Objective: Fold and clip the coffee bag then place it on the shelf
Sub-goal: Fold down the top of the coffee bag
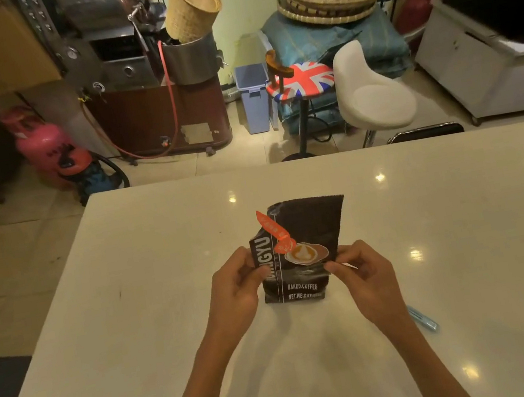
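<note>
I work at a pale, glossy table (pixel 164 284) that mirrors the ceiling lights as small bright spots. The black coffee bag (pixel 301 254) stands upright on it, its base resting on the top, a little nearer to me than the table's middle. A light blue clip (pixel 423 318) lies flat on the table, nearer to me than the bag and off to its right, well apart from it and partly hidden behind my right forearm.
</note>
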`<state>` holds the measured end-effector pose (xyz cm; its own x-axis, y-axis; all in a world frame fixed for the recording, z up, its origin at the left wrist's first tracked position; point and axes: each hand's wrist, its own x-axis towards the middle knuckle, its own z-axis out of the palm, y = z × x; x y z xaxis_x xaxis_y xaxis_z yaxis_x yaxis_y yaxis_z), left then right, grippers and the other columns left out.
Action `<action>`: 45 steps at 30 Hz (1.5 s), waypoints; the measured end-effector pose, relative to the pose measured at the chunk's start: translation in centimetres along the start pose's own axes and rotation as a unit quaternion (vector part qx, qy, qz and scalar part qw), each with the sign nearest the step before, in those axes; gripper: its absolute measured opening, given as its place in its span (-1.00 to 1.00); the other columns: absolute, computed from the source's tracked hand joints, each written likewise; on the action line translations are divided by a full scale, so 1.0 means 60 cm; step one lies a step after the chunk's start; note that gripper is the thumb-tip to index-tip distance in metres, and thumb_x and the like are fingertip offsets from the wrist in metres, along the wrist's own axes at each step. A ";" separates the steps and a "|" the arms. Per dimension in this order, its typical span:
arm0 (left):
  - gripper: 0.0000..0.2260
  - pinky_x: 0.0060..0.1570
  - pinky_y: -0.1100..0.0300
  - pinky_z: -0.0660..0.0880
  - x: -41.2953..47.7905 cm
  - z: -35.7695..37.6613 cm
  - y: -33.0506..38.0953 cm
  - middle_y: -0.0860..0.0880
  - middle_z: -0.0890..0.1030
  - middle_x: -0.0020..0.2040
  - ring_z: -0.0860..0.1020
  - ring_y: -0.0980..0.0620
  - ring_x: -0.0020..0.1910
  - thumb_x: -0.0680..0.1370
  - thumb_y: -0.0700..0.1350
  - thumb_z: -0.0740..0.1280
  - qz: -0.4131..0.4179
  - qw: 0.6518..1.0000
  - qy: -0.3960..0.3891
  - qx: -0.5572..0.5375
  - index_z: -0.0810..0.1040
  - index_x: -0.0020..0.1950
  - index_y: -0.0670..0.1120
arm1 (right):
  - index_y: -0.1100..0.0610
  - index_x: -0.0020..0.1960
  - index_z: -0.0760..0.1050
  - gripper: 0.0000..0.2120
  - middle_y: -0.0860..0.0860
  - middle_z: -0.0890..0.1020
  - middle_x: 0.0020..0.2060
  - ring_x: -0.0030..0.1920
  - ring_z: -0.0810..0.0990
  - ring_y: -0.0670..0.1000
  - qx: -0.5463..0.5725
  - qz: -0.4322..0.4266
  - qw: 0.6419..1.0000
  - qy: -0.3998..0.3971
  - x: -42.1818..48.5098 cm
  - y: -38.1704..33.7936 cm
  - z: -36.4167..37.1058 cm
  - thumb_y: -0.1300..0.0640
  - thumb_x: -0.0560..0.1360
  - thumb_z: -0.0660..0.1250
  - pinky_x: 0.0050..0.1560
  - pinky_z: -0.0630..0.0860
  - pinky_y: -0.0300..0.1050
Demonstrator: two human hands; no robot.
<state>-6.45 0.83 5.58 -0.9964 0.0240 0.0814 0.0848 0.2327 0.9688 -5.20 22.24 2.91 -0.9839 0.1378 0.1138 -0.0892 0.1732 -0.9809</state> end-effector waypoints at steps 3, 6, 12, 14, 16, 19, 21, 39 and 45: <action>-0.73 -0.06 0.27 0.58 -0.003 -0.003 0.012 0.18 0.71 -0.11 0.66 0.17 -0.08 0.52 -0.37 0.33 0.024 1.000 -0.012 0.015 0.59 0.01 0.01 | 0.21 -0.22 0.51 -0.81 -0.18 0.70 -0.21 -0.12 0.69 -0.14 -0.006 -0.013 1.000 0.007 0.000 0.001 -0.004 0.45 0.42 0.42 -0.20 0.58 -0.35; -0.71 0.09 0.13 0.59 -0.001 0.000 0.002 0.15 0.70 0.02 0.65 0.12 0.05 0.51 -0.26 0.32 0.010 1.000 -0.022 0.006 0.56 0.09 0.12 | 0.34 -0.18 0.49 -0.89 0.00 0.69 -0.15 -0.10 0.69 -0.14 0.007 0.006 1.000 0.011 0.002 0.005 -0.001 0.47 0.44 0.39 -0.19 0.59 -0.33; -0.74 0.24 0.16 0.47 0.016 -0.011 -0.010 -0.02 0.61 0.23 0.55 -0.02 0.26 0.60 -0.19 0.20 0.046 0.993 -0.102 -0.040 0.54 0.26 -0.11 | 0.16 -0.19 0.48 -0.80 -0.14 0.68 -0.23 -0.08 0.66 -0.15 0.012 -0.002 0.999 0.030 0.013 -0.011 0.006 0.42 0.49 0.36 -0.23 0.59 -0.34; -0.73 0.22 0.16 0.48 0.026 -0.010 -0.015 -0.13 0.61 0.23 0.56 -0.03 0.24 0.60 -0.29 0.16 0.031 0.993 -0.093 -0.066 0.53 0.25 -0.23 | 0.14 -0.19 0.49 -0.80 -0.10 0.66 -0.24 -0.09 0.65 -0.16 0.008 -0.002 0.999 0.038 0.018 -0.012 0.009 0.40 0.50 0.36 -0.24 0.58 -0.36; -0.79 0.20 0.13 0.50 0.036 -0.007 -0.016 -0.14 0.62 0.19 0.58 -0.05 0.20 0.60 -0.34 0.19 0.024 0.995 -0.083 -0.058 0.54 0.18 -0.27 | 0.11 -0.19 0.50 -0.79 0.00 0.63 -0.22 -0.11 0.63 -0.19 -0.004 -0.006 0.999 0.035 0.019 -0.012 0.011 0.39 0.50 0.37 -0.24 0.57 -0.39; -0.88 0.13 0.20 0.52 0.045 -0.004 -0.010 0.01 0.63 0.05 0.60 0.04 0.06 0.55 -0.36 0.27 0.036 0.995 -0.092 -0.022 0.49 -0.05 -0.15 | 0.07 -0.20 0.49 -0.77 -0.07 0.62 -0.27 -0.13 0.62 -0.18 -0.015 -0.012 0.999 0.027 0.020 -0.011 0.007 0.36 0.50 0.37 -0.22 0.57 -0.38; -0.77 0.05 0.27 0.51 0.051 -0.003 -0.004 -0.02 0.60 -0.07 0.59 0.01 -0.04 0.53 -0.35 0.31 0.044 0.995 -0.084 0.013 0.40 -0.15 -0.04 | 0.09 -0.20 0.49 -0.79 -0.17 0.63 -0.28 -0.16 0.61 -0.20 -0.024 -0.010 0.999 0.021 0.021 -0.012 0.004 0.37 0.49 0.37 -0.19 0.56 -0.40; -0.84 0.09 0.09 0.59 0.032 0.012 -0.015 0.00 0.65 0.07 0.63 0.01 0.11 0.58 -0.02 0.30 -0.019 0.995 -0.086 -0.040 0.51 0.09 -0.06 | 0.09 -0.18 0.52 -0.86 0.03 0.68 -0.13 -0.03 0.68 0.00 0.011 0.023 0.998 0.050 0.032 -0.004 0.013 0.26 0.49 0.41 -0.12 0.65 -0.16; -0.81 -0.33 0.23 0.55 0.030 0.030 -0.008 -0.08 0.64 -0.25 0.64 0.14 -0.29 0.56 -0.17 0.35 -0.038 0.997 0.060 -0.015 0.44 -0.21 -0.19 | 0.04 -0.17 0.50 -0.84 0.04 0.67 -0.14 -0.06 0.67 0.02 -0.005 0.014 0.999 0.030 0.033 -0.002 0.010 0.25 0.50 0.40 -0.10 0.67 -0.13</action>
<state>-8.29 2.50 4.85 -0.9933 -0.1104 0.0333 0.0105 0.2010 0.9795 -7.22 21.92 3.16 -0.9751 0.1999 0.0961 -0.0601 0.1790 -0.9820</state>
